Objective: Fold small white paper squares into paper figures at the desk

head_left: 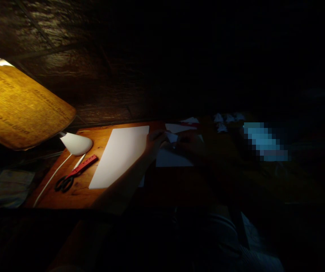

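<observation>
Both of my hands meet over the wooden table, holding a small folded piece of white paper (172, 136) between them. My left hand (154, 140), lit from the left, grips the paper's left side with closed fingers. On its right side is my right hand (190, 143), deep in shadow, with fingers that seem closed on the same piece. Beneath the hands lies a white sheet (175, 159). A larger stack of white paper (119, 155) rests left of them, partly behind my left forearm. Cut paper pieces (179, 127) lie just beyond my hands.
A lamp with a yellow printed shade (26, 107) and white base (77, 144) stands at the left. Near it lie black-handled scissors (64, 183), a red strip with holes (84, 165) and a white cable (50, 181). Several small folded paper shapes (221, 120) and a blurred bright screen (264, 141) are right.
</observation>
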The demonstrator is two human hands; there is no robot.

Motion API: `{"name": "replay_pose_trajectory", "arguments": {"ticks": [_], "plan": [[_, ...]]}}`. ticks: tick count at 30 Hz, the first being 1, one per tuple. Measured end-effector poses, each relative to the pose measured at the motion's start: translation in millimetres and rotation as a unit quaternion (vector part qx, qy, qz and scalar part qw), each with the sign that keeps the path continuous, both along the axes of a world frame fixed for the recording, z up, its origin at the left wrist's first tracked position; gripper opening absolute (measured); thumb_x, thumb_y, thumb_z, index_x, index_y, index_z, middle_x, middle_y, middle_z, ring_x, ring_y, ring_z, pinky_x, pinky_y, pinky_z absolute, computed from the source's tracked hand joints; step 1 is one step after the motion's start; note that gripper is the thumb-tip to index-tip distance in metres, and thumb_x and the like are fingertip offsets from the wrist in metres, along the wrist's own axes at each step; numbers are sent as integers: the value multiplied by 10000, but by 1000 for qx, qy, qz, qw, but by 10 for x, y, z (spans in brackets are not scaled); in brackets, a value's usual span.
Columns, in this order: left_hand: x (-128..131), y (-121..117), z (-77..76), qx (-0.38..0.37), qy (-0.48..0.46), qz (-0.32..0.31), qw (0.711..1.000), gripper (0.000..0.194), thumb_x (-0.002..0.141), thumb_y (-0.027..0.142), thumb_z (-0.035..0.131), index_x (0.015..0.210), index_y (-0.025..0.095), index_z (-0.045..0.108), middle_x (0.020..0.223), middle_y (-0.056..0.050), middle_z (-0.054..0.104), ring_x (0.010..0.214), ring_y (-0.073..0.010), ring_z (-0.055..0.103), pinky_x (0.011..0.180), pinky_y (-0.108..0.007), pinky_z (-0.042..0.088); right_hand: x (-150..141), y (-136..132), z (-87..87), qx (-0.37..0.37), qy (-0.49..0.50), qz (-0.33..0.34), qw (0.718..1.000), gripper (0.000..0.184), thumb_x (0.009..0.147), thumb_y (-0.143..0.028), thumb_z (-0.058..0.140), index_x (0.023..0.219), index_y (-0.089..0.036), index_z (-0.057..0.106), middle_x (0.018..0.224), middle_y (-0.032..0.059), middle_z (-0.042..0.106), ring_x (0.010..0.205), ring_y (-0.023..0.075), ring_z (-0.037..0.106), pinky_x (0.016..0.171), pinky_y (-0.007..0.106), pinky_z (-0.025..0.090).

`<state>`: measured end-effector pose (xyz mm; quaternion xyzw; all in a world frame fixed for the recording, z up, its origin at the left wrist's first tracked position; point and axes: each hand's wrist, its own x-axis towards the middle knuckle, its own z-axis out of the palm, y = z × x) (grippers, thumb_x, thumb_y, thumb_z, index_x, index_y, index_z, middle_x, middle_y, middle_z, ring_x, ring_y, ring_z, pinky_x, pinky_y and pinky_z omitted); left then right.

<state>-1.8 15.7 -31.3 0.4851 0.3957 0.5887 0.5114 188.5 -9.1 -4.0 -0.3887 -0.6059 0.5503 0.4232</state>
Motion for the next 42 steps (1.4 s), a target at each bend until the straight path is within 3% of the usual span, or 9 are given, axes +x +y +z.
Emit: {"name": "replay_pose_trajectory", "arguments": {"ticks": [4,8,12,18,24,28,36,42], "plan": [[-10,1,4,12,11,-9,1000,169,748,304,792,818,178,703,696,-4,678,643,-130,652,658,-264,526,19,52,-25,44,-42,-13,998,378,756,-487,763,594,-201,576,599,-19,529,580,120,462,562,270,331],[4,-36,33,47,33,-38,998,225,760,341,806,786,196,636,713,18,640,694,-132,649,678,-254,535,32,97,-41,89,-62,-81,991,285,783,-464,714,702,-192,691,687,22,650,650,156,546,618,289,397],[35,-77,68,71,96,-47,992,356,740,435,879,779,193,622,718,20,638,714,-129,637,665,-231,510,44,122,-45,90,-44,-98,990,266,780,-453,729,754,-188,735,736,38,709,681,166,588,646,296,431],[56,-98,106,38,115,-71,990,429,800,582,823,777,168,712,646,-1,664,599,-121,604,571,-232,461,40,142,-107,59,-20,-92,994,309,786,-505,753,740,-200,727,714,32,702,680,164,585,623,288,418],[51,-91,94,10,130,-57,990,381,855,522,797,731,171,719,588,6,622,551,-116,550,527,-244,378,37,124,-90,82,-34,-148,985,261,789,-450,755,710,-204,728,739,47,727,713,178,620,662,303,441],[46,-87,99,22,144,-68,987,428,881,529,768,657,176,674,565,-7,620,534,-110,525,524,-249,372,52,133,-21,92,-29,-176,980,299,750,-455,774,616,-216,654,674,36,666,690,178,584,658,315,432],[59,-169,208,31,132,-95,986,526,825,647,769,611,194,610,505,3,585,481,-99,482,487,-242,361,52,139,-10,70,15,-126,989,380,725,-492,785,584,-229,550,618,-20,541,660,148,492,670,311,409],[46,-69,47,11,88,-83,993,392,729,509,786,607,203,574,519,39,509,463,-84,384,461,-238,249,38,91,9,23,38,-60,997,293,722,-470,779,675,-213,644,683,-10,575,680,144,481,659,297,384]]}}
